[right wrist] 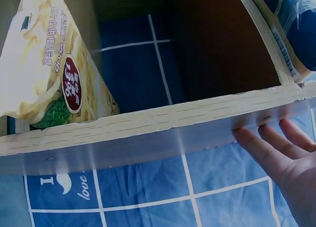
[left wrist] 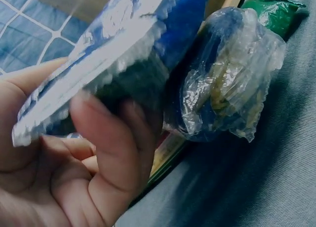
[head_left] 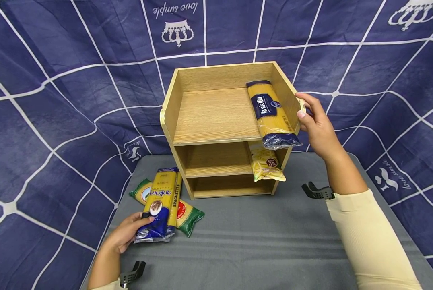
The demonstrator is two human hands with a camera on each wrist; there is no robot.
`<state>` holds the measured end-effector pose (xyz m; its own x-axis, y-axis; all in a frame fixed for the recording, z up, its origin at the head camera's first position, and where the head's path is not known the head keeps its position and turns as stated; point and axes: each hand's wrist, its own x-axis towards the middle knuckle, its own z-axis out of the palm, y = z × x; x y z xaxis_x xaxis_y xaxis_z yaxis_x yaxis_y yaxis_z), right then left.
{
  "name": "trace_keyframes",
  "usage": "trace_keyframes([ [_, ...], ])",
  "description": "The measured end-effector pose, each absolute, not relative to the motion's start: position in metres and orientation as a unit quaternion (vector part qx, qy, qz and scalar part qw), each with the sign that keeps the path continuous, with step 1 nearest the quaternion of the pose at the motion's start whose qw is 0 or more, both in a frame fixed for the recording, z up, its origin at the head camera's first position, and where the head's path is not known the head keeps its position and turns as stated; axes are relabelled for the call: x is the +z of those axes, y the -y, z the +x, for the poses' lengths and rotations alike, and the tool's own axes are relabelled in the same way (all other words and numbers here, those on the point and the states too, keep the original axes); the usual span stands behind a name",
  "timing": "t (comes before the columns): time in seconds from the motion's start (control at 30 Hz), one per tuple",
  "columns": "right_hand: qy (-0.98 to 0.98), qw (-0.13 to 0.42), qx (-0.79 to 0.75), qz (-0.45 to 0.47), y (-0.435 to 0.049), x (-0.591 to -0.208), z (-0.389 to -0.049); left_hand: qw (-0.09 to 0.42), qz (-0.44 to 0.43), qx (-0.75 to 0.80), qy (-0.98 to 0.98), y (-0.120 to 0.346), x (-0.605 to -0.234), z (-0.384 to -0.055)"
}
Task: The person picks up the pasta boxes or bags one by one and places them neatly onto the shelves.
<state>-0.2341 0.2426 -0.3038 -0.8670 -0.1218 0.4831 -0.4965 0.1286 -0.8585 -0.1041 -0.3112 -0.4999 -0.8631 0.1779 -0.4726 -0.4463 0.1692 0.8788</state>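
**Where the things stand on the worktop**

The shelf unit [head_left: 216, 129] stands at the back middle of the worktop [head_left: 260, 241]. One spaghetti pack [head_left: 272, 114] lies on its top shelf at the right side, and its front end sticks out over the edge. A noodle pack [head_left: 265, 163] lies on the middle shelf, directly under it. Before the unit, to the left, three packs [head_left: 163, 203] lie on the worktop, partly one over another.

The cloth [head_left: 57, 100] behind is navy, crossed by white lines, with white crowns and lettering. The shelf [head_left: 216, 117] is pale oak with a light grain. The top pack [head_left: 271, 114] is yellow with a navy band and navy end; the pack [head_left: 265, 163] below it is pale yellow with a red-brown badge. The held pack [head_left: 162, 205] is yellow and blue; the pack [head_left: 187, 215] under it is green with a red spot. The worktop [head_left: 256, 241] is grey. The sleeve [head_left: 368, 237] is cream.
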Motion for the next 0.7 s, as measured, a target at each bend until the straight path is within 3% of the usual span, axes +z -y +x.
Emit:
trace_keyframes([
  [0.7,0.720,0.136,0.647,0.209,-0.244,-0.303,-0.233,0.202,-0.115,0.678,-0.698,0.307,-0.492,-0.088],
])
